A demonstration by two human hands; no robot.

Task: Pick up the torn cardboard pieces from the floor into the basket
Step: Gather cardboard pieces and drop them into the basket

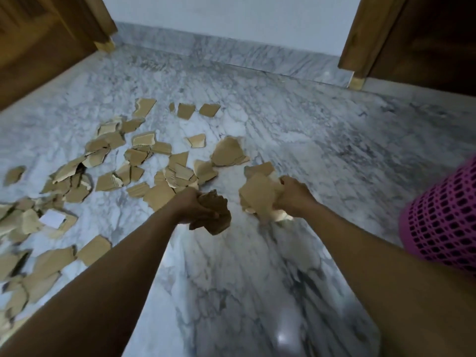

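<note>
Cardboard pieces (144, 161) litter the marble floor (296, 140) while left hand (197, 206) and right hand (292, 197) each grip a bunch beside the pink basket (443, 220).

- floor (296, 140): polished grey-white veined marble, glossy, light glare near bottom
- torn cardboard pieces (144, 161): matt brown card, ragged edges, corrugation showing on some
- basket (443, 222): pink plastic, perforated mesh wall
- door frames (360, 34): brown wood, dull sheen

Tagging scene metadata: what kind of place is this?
Probably a home interior, maybe a hallway or room corner: polished marble floor with matching skirting, wooden door frames on both sides, and a pink plastic basket.
</note>
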